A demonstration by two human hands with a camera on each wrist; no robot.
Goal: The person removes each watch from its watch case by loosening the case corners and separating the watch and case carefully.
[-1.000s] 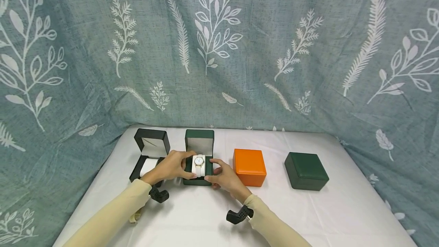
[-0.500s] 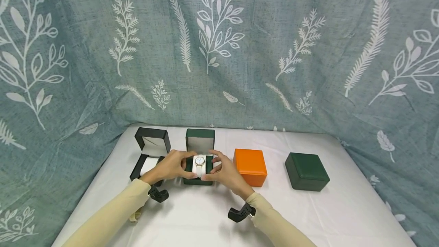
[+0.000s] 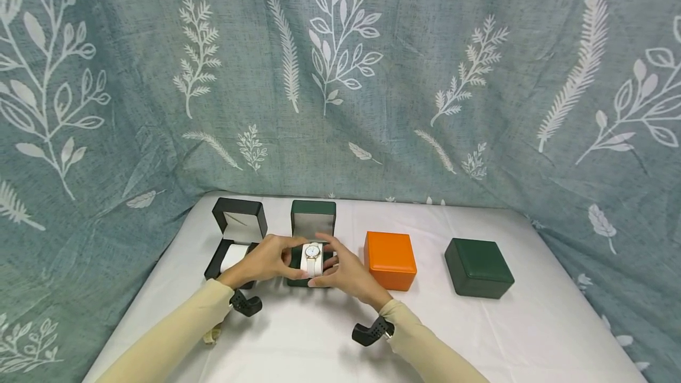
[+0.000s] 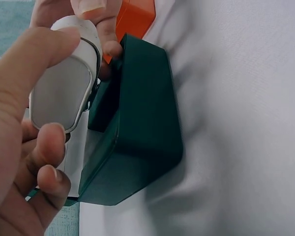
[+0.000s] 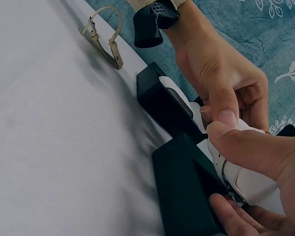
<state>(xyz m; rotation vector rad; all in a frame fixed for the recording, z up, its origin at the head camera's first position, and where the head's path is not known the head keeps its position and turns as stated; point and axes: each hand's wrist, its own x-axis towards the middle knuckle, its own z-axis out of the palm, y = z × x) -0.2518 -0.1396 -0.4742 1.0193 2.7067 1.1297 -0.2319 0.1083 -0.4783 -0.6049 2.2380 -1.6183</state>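
A grey-green curtain printed with white leaves hangs behind a worktop spread with a white cloth. Along its far edge stand four boxes: an open black box nearest the far left corner, an open green box, a closed orange box, and a closed green box toward the right. Both hands meet over the open green box. The left hand pinches the white cushion with the watch from its left, thumb above; the right hand grips it from the right and below. The cushion sits just above the box's mouth, its long axis running front to back, dial upward. A tan strap lies loose near the front left.
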